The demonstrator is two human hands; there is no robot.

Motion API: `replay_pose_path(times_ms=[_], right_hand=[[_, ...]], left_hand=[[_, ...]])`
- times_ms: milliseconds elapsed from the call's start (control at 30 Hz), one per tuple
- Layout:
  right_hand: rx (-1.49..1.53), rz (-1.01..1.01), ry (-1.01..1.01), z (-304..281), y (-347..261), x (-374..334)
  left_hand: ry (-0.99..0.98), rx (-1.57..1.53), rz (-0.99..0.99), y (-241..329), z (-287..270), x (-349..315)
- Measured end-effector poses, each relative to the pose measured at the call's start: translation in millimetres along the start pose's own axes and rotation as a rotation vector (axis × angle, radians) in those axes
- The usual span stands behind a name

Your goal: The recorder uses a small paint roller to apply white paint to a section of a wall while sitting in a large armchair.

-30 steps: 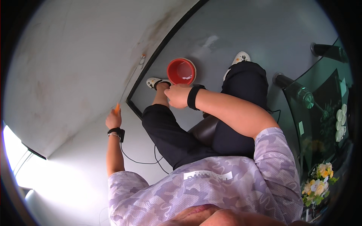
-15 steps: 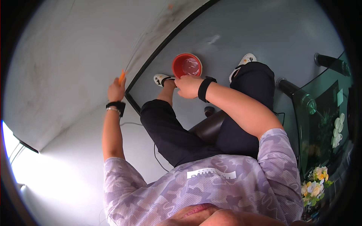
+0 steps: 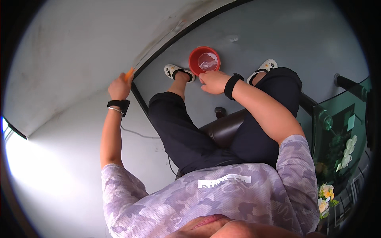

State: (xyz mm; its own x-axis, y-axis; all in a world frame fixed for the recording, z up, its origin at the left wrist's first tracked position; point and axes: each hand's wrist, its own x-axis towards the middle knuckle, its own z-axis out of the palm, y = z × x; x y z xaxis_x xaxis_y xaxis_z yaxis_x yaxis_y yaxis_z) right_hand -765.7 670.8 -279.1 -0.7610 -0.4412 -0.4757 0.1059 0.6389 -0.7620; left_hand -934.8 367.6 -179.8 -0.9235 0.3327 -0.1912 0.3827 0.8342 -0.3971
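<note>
Head camera view: a pale wall (image 3: 79, 59) with dark smudges rises to the left of a red bucket (image 3: 193, 61), where a person in a camouflage-patterned shirt (image 3: 166, 206) works with knees apart. Left of the bucket, the person's left hand (image 3: 119, 87) is closed around an orange-handled tool (image 3: 129, 74), whose thin rod slants along the wall to a small, blurred head beyond the bucket's upper left; whether that head touches the wall cannot be told. Just left of the bucket is a white clog (image 3: 171, 71) with a black strap. The bucket itself is on the gray floor (image 3: 270, 31), open at the top, with a pale, shiny content that looks like liquid and carries a bright white patch; its kind cannot be told. At the bucket's near rim, the right hand (image 3: 216, 82) bends its fingers, though whether they grasp the rim or merely lie over it is unclear. Nearer the person than the bucket, a glossy brown rounded seat (image 3: 225, 129) shows between the thighs. Right of the bucket comes a second clog (image 3: 270, 64); well to the bucket's right, pale flowers (image 3: 325, 198) bloom beside a glass table (image 3: 337, 108) bearing white cup-like pieces (image 3: 349, 150), their insides too small to read.
</note>
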Motion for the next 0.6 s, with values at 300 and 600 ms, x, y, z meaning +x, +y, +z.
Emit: replay_pose_path(times_ms=[300, 600], right_hand=[[0.060, 0.003, 0.079, 2, 24, -4], [0.835, 0.226, -0.427, 104, -64, -23]], left_hand=[[-0.609, -0.952, -0.147, 37, -25, -80], [-0.419, -1.053, -0.162, 149, 48, -214]])
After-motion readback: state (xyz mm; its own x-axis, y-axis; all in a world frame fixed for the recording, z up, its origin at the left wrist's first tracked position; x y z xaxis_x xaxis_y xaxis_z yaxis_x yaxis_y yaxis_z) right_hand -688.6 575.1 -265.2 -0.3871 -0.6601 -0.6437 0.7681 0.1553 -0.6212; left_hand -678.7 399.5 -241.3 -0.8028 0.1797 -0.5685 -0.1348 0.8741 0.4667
